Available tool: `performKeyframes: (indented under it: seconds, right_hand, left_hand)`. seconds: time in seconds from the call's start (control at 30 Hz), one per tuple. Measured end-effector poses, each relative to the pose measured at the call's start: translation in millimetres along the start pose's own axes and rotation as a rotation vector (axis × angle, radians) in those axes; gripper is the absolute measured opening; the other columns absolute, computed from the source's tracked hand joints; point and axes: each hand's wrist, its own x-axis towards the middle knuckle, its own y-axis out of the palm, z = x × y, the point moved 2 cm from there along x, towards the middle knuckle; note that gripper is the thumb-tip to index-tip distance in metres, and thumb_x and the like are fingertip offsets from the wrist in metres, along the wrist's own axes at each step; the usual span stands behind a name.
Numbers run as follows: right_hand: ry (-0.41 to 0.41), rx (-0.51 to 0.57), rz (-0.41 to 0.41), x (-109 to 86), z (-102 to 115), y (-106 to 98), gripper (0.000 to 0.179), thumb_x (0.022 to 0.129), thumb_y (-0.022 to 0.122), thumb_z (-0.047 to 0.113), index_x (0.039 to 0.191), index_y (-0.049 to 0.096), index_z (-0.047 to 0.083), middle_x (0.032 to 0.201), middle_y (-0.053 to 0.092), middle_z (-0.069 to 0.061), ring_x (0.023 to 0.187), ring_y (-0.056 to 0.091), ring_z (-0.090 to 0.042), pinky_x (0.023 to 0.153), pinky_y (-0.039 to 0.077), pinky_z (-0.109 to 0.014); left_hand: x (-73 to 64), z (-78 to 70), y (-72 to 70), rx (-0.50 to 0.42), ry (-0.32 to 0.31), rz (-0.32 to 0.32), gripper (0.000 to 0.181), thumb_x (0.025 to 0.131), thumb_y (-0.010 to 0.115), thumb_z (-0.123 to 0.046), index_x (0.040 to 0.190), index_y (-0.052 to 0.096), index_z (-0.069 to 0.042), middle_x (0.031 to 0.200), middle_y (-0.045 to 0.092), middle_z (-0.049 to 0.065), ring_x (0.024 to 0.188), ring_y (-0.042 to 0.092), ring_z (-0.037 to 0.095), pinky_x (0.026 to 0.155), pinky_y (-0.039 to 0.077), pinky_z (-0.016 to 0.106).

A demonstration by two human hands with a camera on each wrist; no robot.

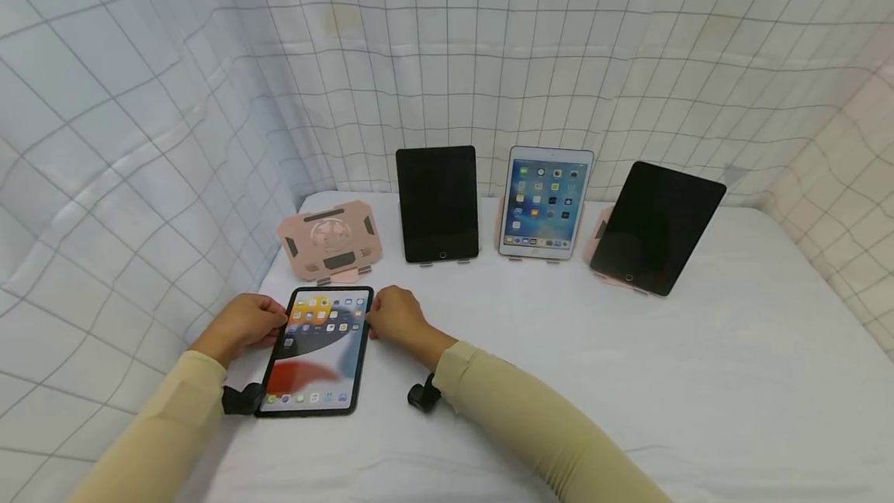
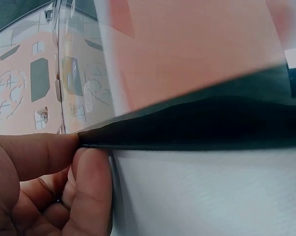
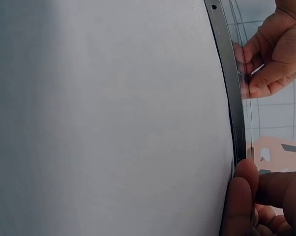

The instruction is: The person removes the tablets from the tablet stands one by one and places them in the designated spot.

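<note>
A black-rimmed tablet (image 1: pixel 317 359) with its home screen lit lies at the left of the white surface, seen in the head view. My left hand (image 1: pixel 244 323) pinches its left edge between thumb and fingers, close-up in the left wrist view (image 2: pixel 49 182). On the opposite edge, my right hand (image 1: pixel 398 317) grips the upper part, fingertips right at the rim in the right wrist view (image 3: pixel 266 201). Just beyond the tablet's top edge, a pink tablet stand (image 1: pixel 300 247) leans back with cut-outs and small lower hooks. Nothing rests on that stand.
Along the back, right of the bare stand, are a dark-screened tablet (image 1: pixel 438 204), a white tablet (image 1: pixel 545 204) with a lit screen, and a tilted black tablet (image 1: pixel 656 227), propped on stands. A white checked curtain (image 1: pixel 447 53) hangs behind and at both sides.
</note>
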Motion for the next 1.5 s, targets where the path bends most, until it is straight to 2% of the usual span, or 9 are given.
performKeyframes:
  seconds: [0.47, 0.57, 0.83, 0.97, 1.17, 1.27, 1.37, 1.5]
  right_hand:
    - [-0.013, 0.023, 0.016, 2.0, 3, -5, 0.026, 0.092, 0.066, 0.006, 0.067, 0.059, 0.009, 0.049, 0.057, 0.003, 0.049, 0.052, -0.009, 0.046, 0.035, -0.02]
    - [0.0, 0.057, 0.044, 3.3, 2, -5, 0.027, 0.092, 0.066, 0.005, 0.067, 0.059, 0.008, 0.049, 0.057, 0.002, 0.047, 0.052, -0.009, 0.044, 0.036, -0.019]
    - [0.097, 0.257, 0.154, 11.6, -7, -7, 0.024, 0.095, 0.065, 0.004, 0.071, 0.061, 0.002, 0.057, 0.063, -0.007, 0.049, 0.06, -0.011, 0.045, 0.047, -0.019]
    - [0.106, 0.282, 0.212, 11.2, -10, -11, 0.021, 0.097, 0.063, 0.009, 0.077, 0.065, 0.001, 0.066, 0.065, -0.007, 0.054, 0.062, -0.012, 0.047, 0.049, -0.02]
    - [0.075, 0.312, 0.249, 6.8, -11, -17, 0.016, 0.097, 0.064, 0.013, 0.088, 0.07, 0.001, 0.077, 0.068, -0.006, 0.059, 0.065, -0.013, 0.053, 0.053, -0.022]
    - [0.041, 0.297, 0.247, 5.2, -12, -22, 0.015, 0.097, 0.064, 0.015, 0.092, 0.071, 0.003, 0.078, 0.069, -0.005, 0.062, 0.065, -0.013, 0.056, 0.053, -0.022]
    - [-0.017, 0.293, 0.211, 5.7, -15, -34, 0.015, 0.098, 0.063, 0.017, 0.098, 0.071, 0.005, 0.084, 0.069, -0.005, 0.068, 0.066, -0.014, 0.061, 0.054, -0.024]
    - [-0.089, 0.352, 0.149, 8.9, -23, -62, 0.022, 0.1, 0.06, 0.019, 0.111, 0.068, 0.001, 0.097, 0.069, -0.008, 0.08, 0.068, -0.016, 0.072, 0.057, -0.027]
  left_hand:
    - [7.2, -3.1, -2.6, 0.074, 0.007, 0.003, 0.012, 0.097, 0.056, -0.004, 0.1, 0.06, 0.006, 0.092, 0.057, 0.016, 0.075, 0.057, 0.02, 0.062, 0.054, 0.026]
    - [7.7, 0.0, -1.9, 0.073, -0.006, -0.001, 0.013, 0.097, 0.056, -0.005, 0.102, 0.06, 0.007, 0.09, 0.057, 0.015, 0.076, 0.056, 0.02, 0.062, 0.055, 0.026]
    - [7.0, 3.6, -0.6, 0.023, 0.006, 0.004, 0.018, 0.097, 0.055, -0.009, 0.104, 0.061, 0.007, 0.087, 0.058, 0.011, 0.076, 0.056, 0.019, 0.064, 0.056, 0.026]
    - [5.4, 3.4, 1.1, 0.026, 0.012, -0.008, 0.02, 0.097, 0.056, -0.011, 0.105, 0.06, 0.007, 0.086, 0.057, 0.011, 0.075, 0.055, 0.019, 0.063, 0.055, 0.026]
    - [4.6, 3.0, -1.2, 0.052, 0.03, -0.026, 0.023, 0.097, 0.055, -0.012, 0.106, 0.059, 0.008, 0.083, 0.055, 0.01, 0.073, 0.054, 0.019, 0.062, 0.055, 0.025]
    - [3.9, 0.6, -3.6, 0.118, 0.066, -0.066, 0.026, 0.098, 0.053, -0.016, 0.107, 0.059, 0.008, 0.078, 0.057, 0.009, 0.069, 0.055, 0.019, 0.06, 0.052, 0.027]
    - [0.6, -7.5, -5.4, 0.186, 0.121, -0.146, 0.032, 0.099, 0.054, -0.023, 0.108, 0.06, 0.008, 0.079, 0.059, 0.011, 0.07, 0.057, 0.02, 0.059, 0.049, 0.029]
    - [-5.4, -26.2, -4.5, 0.206, 0.231, -0.244, 0.039, 0.1, 0.055, -0.03, 0.11, 0.063, 0.006, 0.094, 0.064, 0.018, 0.076, 0.059, 0.024, 0.062, 0.049, 0.032]
